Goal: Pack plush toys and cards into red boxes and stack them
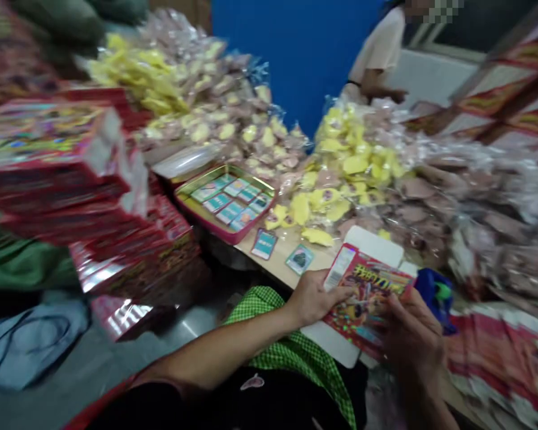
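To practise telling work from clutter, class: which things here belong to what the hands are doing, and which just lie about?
In hand: red printed carton, held by left hand and right hand.
Lying about: tray of cards; two loose cards; heaps of yellow and pink packets; stacked red boxes; a co-worker behind.

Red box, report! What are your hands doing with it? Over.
Left hand and right hand both grip the red box, flat. Held at the table edge. Two loose cards beside it, nothing blocking.
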A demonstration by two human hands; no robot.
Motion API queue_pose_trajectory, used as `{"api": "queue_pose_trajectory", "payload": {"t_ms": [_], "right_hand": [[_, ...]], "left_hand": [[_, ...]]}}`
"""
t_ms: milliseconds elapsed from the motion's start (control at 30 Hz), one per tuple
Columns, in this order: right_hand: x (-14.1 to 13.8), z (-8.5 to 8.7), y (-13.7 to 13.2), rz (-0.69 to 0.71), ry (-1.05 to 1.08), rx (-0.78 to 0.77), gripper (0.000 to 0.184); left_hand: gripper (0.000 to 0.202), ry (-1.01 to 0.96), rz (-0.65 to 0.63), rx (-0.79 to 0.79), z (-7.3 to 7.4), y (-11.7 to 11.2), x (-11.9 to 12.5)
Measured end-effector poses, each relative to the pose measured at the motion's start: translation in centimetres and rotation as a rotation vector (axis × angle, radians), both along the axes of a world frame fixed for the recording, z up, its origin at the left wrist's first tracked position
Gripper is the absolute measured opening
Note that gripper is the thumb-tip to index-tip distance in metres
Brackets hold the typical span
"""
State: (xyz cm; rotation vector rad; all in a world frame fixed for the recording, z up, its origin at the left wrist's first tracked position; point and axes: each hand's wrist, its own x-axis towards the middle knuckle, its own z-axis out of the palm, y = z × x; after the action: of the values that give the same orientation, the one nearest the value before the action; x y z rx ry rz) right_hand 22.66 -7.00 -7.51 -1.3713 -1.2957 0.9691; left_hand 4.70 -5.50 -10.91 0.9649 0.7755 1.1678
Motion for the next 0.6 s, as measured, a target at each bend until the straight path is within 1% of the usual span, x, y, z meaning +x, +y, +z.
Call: {"api": "queue_pose_trajectory", "payload": {"t_ms": [67,100,167,200,233,300,367,400,433,467,533,567,600], "right_hand": [[0.4,-0.7,-0.3,-0.066,0.071,-0.052,0.047],[0.5,-1.1,-0.5,-0.071,0.100,-0.098,0.053],[0.7,-1.8,-1.1,-0.044,0.130,-0.172,0.070],[0.8,-2.1,-1.5,-0.028,0.130,-0.192,0.075],[1.0,-2.4,-1.8,-0.005,0.126,-0.204,0.076],[1.3,-2.9,-2.4,0.025,0.104,-0.183,0.067],[1.8,-3.1,-2.6,0.039,0.028,-0.135,0.048],[2.1,-3.1,-2.6,0.047,-0.022,-0.109,0.039],[2.3,-3.1,-2.5,0.055,-0.070,-0.093,0.035],[2.6,-3.0,-2.5,0.069,-0.108,-0.087,0.036],[3.1,-2.8,-2.3,0.117,-0.128,-0.092,0.043],[3.3,-2.6,-2.3,0.133,-0.106,-0.093,0.045],[3.4,-2.4,-2.3,0.136,-0.065,-0.098,0.043]], "left_hand": [[0.046,0.086,-0.027,0.001,-0.4,-0.1,0.6],[0.048,0.111,-0.003,-0.001,-0.6,-0.3,0.9],[0.060,0.113,0.091,0.011,-0.8,-0.6,1.4],[0.065,0.116,0.131,0.029,-0.8,-0.8,1.6],[0.067,0.137,0.151,0.053,-0.9,-1.0,1.7],[0.060,0.238,0.147,0.093,-1.1,-1.4,1.7],[0.050,0.336,0.102,0.088,-1.3,-1.5,1.5],[0.047,0.353,0.070,0.072,-1.4,-1.6,1.3],[0.046,0.353,0.039,0.059,-1.4,-1.5,1.2],[0.048,0.351,0.017,0.056,-1.4,-1.5,1.1],[0.054,0.357,-0.016,0.077,-1.0,-1.2,1.0],[0.054,0.355,-0.027,0.079,-0.7,-1.0,1.0],[0.052,0.340,-0.035,0.065,-0.4,-0.9,0.9]]}}
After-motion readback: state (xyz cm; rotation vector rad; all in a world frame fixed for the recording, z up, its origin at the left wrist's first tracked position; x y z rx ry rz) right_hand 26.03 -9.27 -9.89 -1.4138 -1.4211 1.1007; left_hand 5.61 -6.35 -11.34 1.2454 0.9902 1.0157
